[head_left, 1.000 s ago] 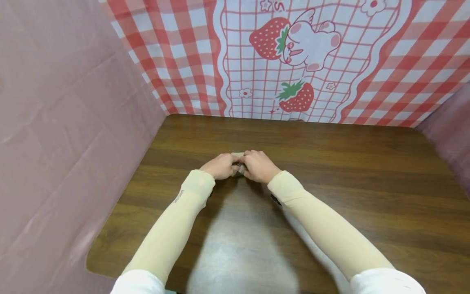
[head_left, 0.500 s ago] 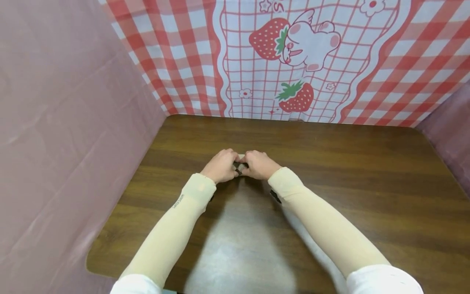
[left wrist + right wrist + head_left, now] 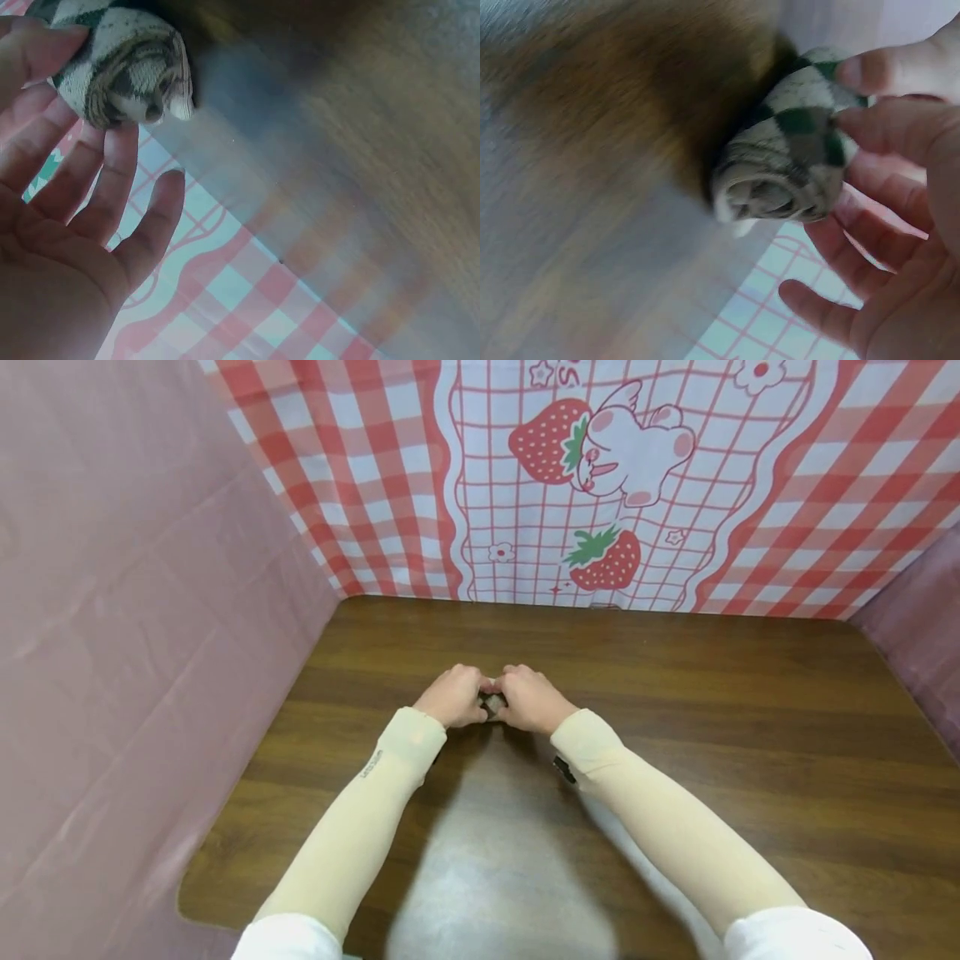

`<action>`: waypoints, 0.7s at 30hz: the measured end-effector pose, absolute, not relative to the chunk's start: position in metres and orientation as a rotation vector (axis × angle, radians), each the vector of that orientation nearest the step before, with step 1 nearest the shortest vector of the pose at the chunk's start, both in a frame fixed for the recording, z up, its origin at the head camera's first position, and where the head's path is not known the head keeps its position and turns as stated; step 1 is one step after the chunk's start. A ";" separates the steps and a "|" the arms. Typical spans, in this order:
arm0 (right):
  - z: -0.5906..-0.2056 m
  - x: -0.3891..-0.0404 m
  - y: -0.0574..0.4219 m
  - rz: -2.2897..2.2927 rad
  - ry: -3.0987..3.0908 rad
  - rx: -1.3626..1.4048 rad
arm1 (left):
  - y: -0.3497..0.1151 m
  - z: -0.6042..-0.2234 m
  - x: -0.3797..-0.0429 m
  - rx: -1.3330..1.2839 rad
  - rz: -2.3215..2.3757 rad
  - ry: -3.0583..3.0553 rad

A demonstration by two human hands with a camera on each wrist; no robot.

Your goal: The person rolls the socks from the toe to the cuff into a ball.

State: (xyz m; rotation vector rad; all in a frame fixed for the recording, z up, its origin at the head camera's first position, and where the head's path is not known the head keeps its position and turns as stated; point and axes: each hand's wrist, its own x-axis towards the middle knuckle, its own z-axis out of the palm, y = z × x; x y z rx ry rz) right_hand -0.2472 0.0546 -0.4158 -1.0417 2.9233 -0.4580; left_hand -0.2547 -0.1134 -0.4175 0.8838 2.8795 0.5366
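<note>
Both hands meet at a small rolled-up sock (image 3: 492, 704) around the middle of the table. Its knit has a green, grey and cream checkered pattern. My left hand (image 3: 453, 697) pinches one end, the thumb over the roll and the fingers on its far side. In the left wrist view, the coiled end of the sock (image 3: 131, 71) and a pale ribbed edge show. From the other end my right hand (image 3: 531, 700) holds it between thumb and fingers. The right wrist view shows the spiral of the roll (image 3: 780, 165), with the little finger held away from it.
The brown wooden table (image 3: 712, 735) runs back to a red-and-white checkered cloth (image 3: 375, 485) with strawberry prints. A pink cloth (image 3: 135, 610) hangs along the left side, another at the right. Light glares on the near part of the table.
A pale flat strip beyond the hands has shrunk almost out of sight as the sock is rolled up. Both hands shift slightly and stay in the same place on the table.
</note>
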 end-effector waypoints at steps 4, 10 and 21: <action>-0.411 -0.241 0.051 -0.418 2.985 -1.091 | -0.114 -0.414 -0.256 0.880 0.581 2.831; -0.406 -0.237 0.051 -0.396 2.962 -1.143 | -0.113 -0.410 -0.255 0.832 0.637 2.738; -0.409 -0.247 0.056 -0.420 2.816 -1.141 | -0.114 -0.411 -0.248 0.775 0.669 2.716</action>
